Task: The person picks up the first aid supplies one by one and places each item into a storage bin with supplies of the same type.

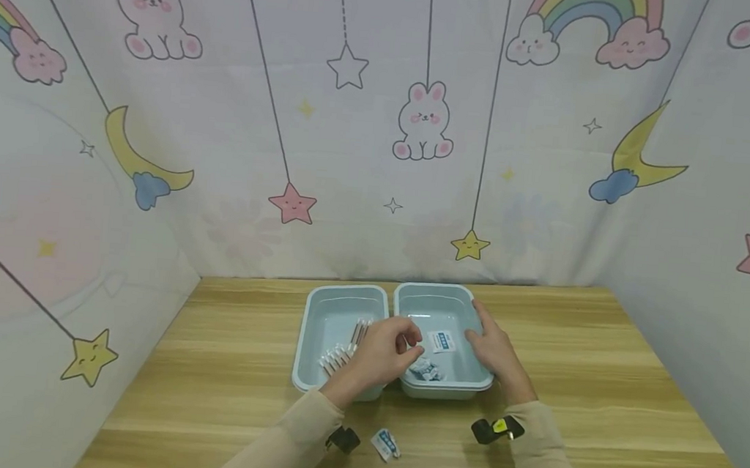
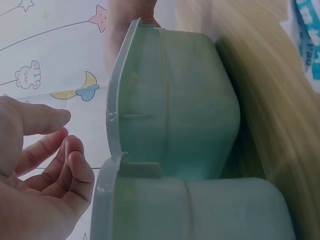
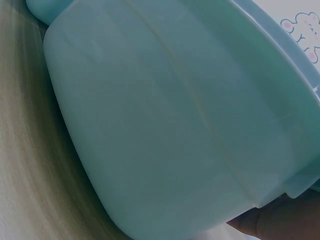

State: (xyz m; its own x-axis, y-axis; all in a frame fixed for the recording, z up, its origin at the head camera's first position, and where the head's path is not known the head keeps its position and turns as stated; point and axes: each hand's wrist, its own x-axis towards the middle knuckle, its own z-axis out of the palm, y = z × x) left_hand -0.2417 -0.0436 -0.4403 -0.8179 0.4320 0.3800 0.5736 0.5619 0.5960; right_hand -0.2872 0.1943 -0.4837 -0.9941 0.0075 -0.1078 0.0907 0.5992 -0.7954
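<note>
My left hand (image 1: 382, 352) hovers over the inner edges of two light blue plastic basins, its fingers loosely bent. In the left wrist view a gap shows between thumb and fingertips, with nothing held there. The right hand (image 1: 501, 350) grips the right rim of the right basin (image 1: 445, 392), thumb on the inner side and other fingers outside. Inside this basin lie a flat white-and-blue packet (image 1: 442, 341) and some crumpled packets (image 1: 425, 370), partly behind the left hand. The left basin (image 1: 337, 297) contains several cotton swabs (image 1: 336, 358) with brown sticks, partly covered by the left hand.
Another small white-and-blue packet (image 1: 386, 445) lies on the wooden table (image 1: 237, 385) in front of the basins, between the forearms. The basins stand side by side near the table's back edge. A patterned cloth (image 1: 367, 160) hangs behind and along both sides.
</note>
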